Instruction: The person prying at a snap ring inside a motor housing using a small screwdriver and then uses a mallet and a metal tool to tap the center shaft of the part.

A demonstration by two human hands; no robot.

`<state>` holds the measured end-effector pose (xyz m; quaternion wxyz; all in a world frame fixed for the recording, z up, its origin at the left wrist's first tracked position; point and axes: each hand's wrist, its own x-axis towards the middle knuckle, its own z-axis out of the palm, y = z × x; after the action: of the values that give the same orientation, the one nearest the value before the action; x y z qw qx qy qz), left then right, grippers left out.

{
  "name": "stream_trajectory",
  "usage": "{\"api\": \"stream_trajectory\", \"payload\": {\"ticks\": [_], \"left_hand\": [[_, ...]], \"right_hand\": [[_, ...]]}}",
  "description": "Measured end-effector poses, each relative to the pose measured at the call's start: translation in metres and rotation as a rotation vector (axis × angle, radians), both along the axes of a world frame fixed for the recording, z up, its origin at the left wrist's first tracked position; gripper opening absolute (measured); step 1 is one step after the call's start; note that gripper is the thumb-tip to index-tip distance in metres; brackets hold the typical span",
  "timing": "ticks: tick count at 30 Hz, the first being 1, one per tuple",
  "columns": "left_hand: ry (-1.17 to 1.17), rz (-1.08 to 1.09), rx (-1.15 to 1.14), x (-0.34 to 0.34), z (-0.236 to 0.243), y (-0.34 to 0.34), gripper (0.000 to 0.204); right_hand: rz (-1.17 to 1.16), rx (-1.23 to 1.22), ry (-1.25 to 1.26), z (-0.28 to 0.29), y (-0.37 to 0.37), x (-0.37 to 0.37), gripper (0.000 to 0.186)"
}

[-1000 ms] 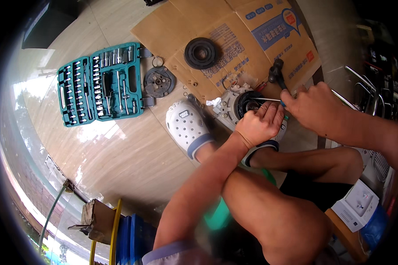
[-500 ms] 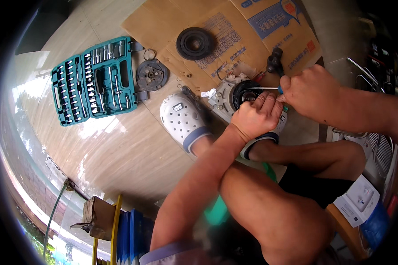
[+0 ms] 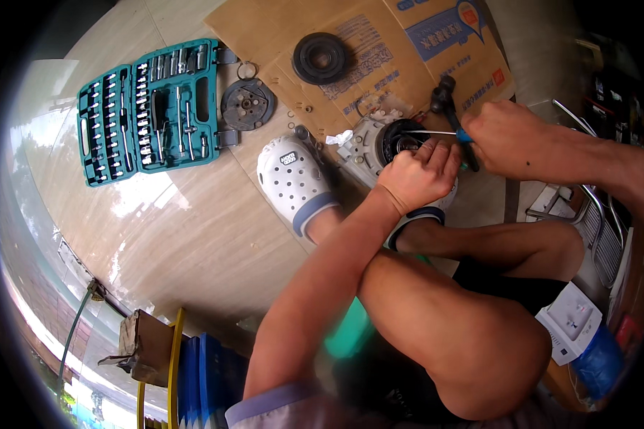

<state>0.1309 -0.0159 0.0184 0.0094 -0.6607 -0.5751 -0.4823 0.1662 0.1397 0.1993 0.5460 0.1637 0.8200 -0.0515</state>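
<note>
Right hand (image 3: pixel 511 139) fisted on a blue-handled screwdriver (image 3: pixel 436 133), tip in the grey round part (image 3: pixel 383 143) at upper centre. Left hand (image 3: pixel 416 175) curled shut on that part's near edge, covering it. White clog (image 3: pixel 293 182) just left; open socket set (image 3: pixel 150 111) upper left, black disc (image 3: pixel 322 58) on cardboard (image 3: pixel 379 43) above.

the left hand (image 3: pixel 416 175) covers the lower half of the grey metal housing (image 3: pixel 371 143), the right hand (image 3: pixel 508 137) hides all but a sliver of the blue tool handle (image 3: pixel 464 135), and at ten o'clock the sockets in the teal case (image 3: pixel 150 107) are too small to tell apart.
</note>
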Motion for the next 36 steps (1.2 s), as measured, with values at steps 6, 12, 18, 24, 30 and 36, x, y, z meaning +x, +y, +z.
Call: {"api": "stream_trajectory", "payload": {"ticks": [6,12,18,24,30,36], "left_hand": [[-0.008,-0.019,-0.033,-0.001,-0.001,-0.004,0.029],[-0.012,-0.013,0.000,0.000,-0.003,-0.001,0.026],[-0.004,-0.020,0.005,-0.001,-0.003,-0.002,0.025],[-0.011,-0.006,0.018,-0.001,-0.005,-0.001,0.024],[0.034,-0.035,0.041,0.001,-0.011,-0.003,0.026],[0.009,-0.028,0.028,0.001,-0.011,-0.003,0.023]], "right_hand": [[-0.091,0.021,0.024,-0.001,-0.002,-0.001,0.019],[-0.110,-0.051,0.006,-0.002,0.003,-0.004,0.022],[-0.154,-0.099,0.004,-0.004,0.004,-0.006,0.021],[-0.241,-0.042,-0.115,0.000,0.002,-0.018,0.023],[-0.326,-0.034,-0.174,0.003,-0.002,-0.029,0.019],[-0.420,-0.050,-0.212,0.004,0.000,-0.036,0.022]]}}
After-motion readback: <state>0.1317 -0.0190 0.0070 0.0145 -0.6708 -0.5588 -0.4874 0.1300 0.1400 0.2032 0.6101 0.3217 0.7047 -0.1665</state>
